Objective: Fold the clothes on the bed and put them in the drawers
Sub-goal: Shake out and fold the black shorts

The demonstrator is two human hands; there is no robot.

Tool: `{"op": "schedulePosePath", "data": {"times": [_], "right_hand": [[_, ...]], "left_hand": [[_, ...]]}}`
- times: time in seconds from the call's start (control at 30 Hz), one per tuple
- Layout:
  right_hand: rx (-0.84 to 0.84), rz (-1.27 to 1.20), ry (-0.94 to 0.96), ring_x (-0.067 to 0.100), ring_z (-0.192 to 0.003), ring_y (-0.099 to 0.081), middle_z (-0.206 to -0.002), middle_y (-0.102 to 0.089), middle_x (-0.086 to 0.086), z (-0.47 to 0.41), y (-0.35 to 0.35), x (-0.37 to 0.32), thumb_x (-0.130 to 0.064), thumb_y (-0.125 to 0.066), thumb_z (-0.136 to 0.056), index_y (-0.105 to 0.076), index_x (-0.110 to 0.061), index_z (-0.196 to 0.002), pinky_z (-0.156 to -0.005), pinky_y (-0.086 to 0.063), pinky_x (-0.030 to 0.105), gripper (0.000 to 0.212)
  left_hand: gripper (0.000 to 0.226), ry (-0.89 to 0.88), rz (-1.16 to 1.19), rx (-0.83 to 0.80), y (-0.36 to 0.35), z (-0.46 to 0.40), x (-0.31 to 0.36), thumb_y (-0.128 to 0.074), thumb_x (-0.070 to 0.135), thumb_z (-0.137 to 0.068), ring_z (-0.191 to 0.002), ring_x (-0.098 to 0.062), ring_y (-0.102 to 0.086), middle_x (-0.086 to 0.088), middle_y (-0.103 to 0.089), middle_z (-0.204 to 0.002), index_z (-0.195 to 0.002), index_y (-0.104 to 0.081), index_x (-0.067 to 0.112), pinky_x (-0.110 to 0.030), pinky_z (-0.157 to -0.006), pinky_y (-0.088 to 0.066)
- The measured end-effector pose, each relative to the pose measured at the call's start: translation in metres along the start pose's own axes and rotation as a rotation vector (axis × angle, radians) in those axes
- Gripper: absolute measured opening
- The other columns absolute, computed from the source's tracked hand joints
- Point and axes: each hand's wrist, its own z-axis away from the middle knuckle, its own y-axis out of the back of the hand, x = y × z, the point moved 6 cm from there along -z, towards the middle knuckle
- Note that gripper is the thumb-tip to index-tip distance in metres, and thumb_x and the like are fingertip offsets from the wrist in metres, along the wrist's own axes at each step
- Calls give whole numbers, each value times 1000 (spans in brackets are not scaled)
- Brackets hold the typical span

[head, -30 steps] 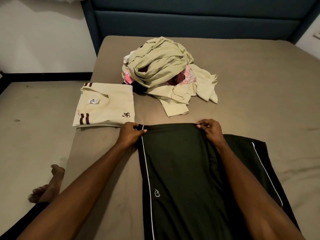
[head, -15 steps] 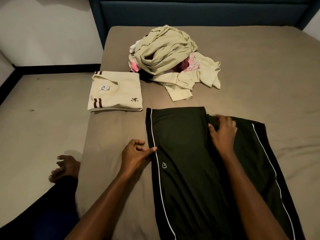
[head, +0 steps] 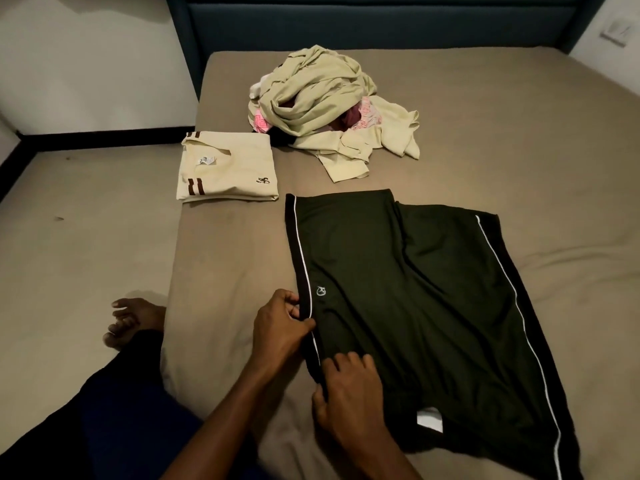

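Dark green shorts (head: 408, 292) flat on bed (head: 519, 133), thin, limp, likely slippery; left hand (head: 280, 327) pinching piped side seam, right hand (head: 349, 396) gripping same edge lower down; best taken at seams and waistband, 2 points, to stop sagging.

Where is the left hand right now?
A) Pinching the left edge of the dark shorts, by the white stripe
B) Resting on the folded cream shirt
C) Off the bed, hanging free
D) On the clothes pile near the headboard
A: the left hand pinches the shorts at their striped left edge, apart from the shirt and the pile.
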Motion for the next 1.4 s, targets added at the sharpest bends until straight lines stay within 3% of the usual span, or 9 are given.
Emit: {"op": "schedulePosePath", "data": {"times": [0.13, 0.3, 0.47, 0.6, 0.8, 1.0, 1.17, 1.3, 1.4], "right_hand": [[38, -191, 3, 15, -67, -55, -72, -56, -7, 2, -1, -2, -41, -65, -64, -54, -26, -69, -55, -44, 26, 20], [-184, -403, -93, 13, -86, -65, -91, -68, -7, -3, -3, 20, -58, -60, -81, -73, -25, -92, -70, -48, 28, 37], [242, -659, -387, 6, -75, -69, -82, -74, -11, -23, 38, 132, -38, -72, -86, -77, -25, -83, -73, -57, 31, 14], [427, -519, -660, 22, -86, -71, -92, -76, 1, -46, 70, 257, -15, -74, -89, -77, -21, -92, -81, -57, 37, 7], [207, -73, -675, 38, -108, -61, -116, -66, 18, -117, 78, 355, -24, -66, -95, -70, -16, -126, -92, -53, 46, 32], [134, -326, -664, 31, -121, -51, -128, -49, 16, -185, 52, 412, -32, -62, -100, -55, -33, -146, -106, -48, 47, 47], [221, -586, -609, 22, -96, -68, -104, -68, 9, -203, 35, 460, -15, -75, -91, -74, -24, -96, -92, -57, 45, 10], [355, -919, -684, 8, -74, -62, -87, -64, 4, -191, 42, 489, 4, -62, -96, -62, -8, -97, -75, -50, 30, 12], [346, -1020, -686, 17, -81, -59, -95, -63, 9, -192, 38, 514, -1, -56, -102, -59, -11, -100, -74, -51, 32, 10]], "left_hand": [[30, 9, 76, 61, 7, 6, -11, -86, 7, -69, -56, -1, -63, 5, -69, -70, -89, -67, 19, -12, -56, -49], [32, 15, 82, 80, 15, 5, -20, -87, 6, -68, -57, -1, -64, 5, -69, -70, -91, -67, 16, -35, -68, -61], [39, -219, -198, 257, 12, 14, 10, -76, 16, -75, -87, -16, -64, 7, -61, -100, -109, -61, 25, -35, -71, -54], [30, -418, -266, 270, -11, 12, 49, -73, 13, -77, -90, -23, -62, 1, -61, -99, -104, -63, 20, -37, -69, -52], [19, -532, -254, 110, -70, -10, 98, -69, 17, -81, -81, -21, -63, 2, -63, -92, -99, -63, 21, -39, -66, -53], [15, -580, -219, 27, -115, -35, 140, -67, 21, -85, -78, -13, -62, 8, -62, -90, -99, -62, 24, -33, -67, -53], [15, -547, -136, 6, -119, -65, 149, -68, 21, -87, -71, -1, -58, 15, -59, -84, -98, -62, 28, -27, -67, -53], [14, -515, -101, -51, -121, -87, 161, -69, 21, -90, -70, 2, -59, 17, -62, -80, -99, -63, 30, -26, -71, -57], [19, -473, -129, -104, -130, -114, 184, -70, 21, -93, -75, 2, -61, 16, -63, -86, -107, -63, 30, -27, -79, -58]]}}
